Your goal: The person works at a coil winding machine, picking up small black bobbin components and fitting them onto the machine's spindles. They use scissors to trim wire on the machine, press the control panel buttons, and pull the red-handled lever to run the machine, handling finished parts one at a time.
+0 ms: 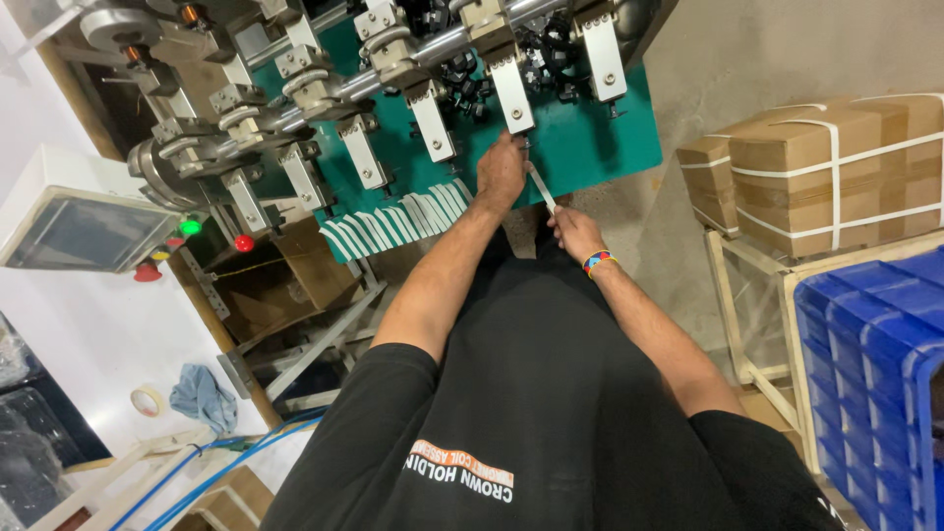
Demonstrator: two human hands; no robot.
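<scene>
Gripping a white strip (540,187), right hand (575,233), left hand (501,172) seemingly at its top

One head-worn view — looking steeply down, close over the green machine (590,138)

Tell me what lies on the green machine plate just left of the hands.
A fanned row of white strips lies along the lower edge of the green machine plate. The left hand covers whatever sits beneath it.

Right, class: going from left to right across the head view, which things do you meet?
Grey screen box → red button → row of white strips → left hand → right hand → strapped cardboard boxes → blue bins.
</scene>
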